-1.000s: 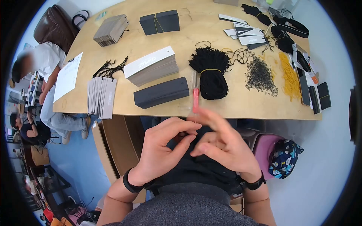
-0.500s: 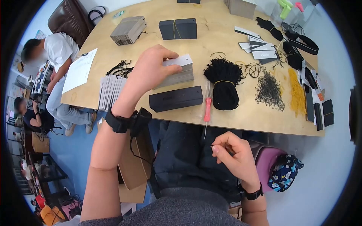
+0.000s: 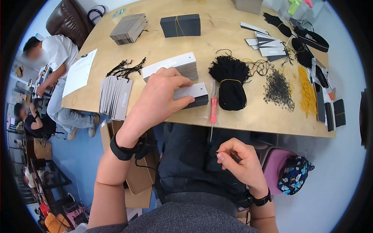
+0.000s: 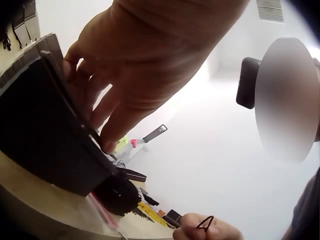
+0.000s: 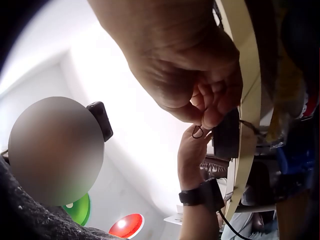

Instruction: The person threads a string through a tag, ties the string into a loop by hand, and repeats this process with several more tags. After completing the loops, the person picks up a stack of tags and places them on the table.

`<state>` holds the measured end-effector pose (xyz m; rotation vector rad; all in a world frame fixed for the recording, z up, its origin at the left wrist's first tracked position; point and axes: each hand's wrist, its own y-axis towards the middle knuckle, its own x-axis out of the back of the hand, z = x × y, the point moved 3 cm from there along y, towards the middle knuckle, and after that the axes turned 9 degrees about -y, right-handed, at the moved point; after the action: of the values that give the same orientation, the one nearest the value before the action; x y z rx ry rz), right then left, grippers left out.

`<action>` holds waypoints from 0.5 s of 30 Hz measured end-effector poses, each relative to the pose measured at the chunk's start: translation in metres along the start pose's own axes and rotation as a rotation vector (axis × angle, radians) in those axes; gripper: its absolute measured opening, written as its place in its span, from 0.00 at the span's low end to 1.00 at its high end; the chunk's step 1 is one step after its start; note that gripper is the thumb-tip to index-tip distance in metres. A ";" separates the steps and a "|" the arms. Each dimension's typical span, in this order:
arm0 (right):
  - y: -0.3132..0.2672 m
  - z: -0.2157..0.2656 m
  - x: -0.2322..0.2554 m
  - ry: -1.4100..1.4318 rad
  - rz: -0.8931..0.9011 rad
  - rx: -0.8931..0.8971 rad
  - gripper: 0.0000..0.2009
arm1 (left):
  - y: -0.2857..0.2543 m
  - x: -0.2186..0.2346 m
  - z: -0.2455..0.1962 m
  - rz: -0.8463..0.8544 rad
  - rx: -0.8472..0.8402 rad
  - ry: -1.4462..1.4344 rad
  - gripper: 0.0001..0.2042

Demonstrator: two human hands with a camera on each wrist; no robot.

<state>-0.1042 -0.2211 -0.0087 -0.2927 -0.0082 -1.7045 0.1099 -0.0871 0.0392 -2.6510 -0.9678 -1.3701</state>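
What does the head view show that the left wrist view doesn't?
Only the head view shows the wooden table laid out: the grey card the left hand pinches, the bundle of black strings, the red-handled awl, and the fanned tagged cards. Only the left wrist view shows the black stack side-on. Both show the right hand pinching a thin black loop.

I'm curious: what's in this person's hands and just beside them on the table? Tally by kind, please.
Hands: 2, left hand and right hand
Grey tag, held by left: 1
Black loop, pinched by right: 1
Red-handled tool: 1
Black cord bundle: 1
Total: 6
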 end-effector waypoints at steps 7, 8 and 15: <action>-0.008 0.001 0.002 0.004 -0.010 -0.011 0.04 | -0.004 0.001 -0.010 -0.136 -0.073 0.088 0.16; -0.010 0.001 0.002 0.004 -0.021 0.009 0.04 | -0.007 0.004 -0.017 -0.199 -0.120 0.120 0.17; -0.019 -0.002 0.019 0.100 -0.136 -0.057 0.04 | -0.070 -0.045 -0.035 -0.004 -0.013 -0.236 0.20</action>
<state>-0.1252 -0.2373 -0.0034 -0.2533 0.0966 -1.8547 0.0285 -0.0636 0.0087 -2.8706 -0.9855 -1.0846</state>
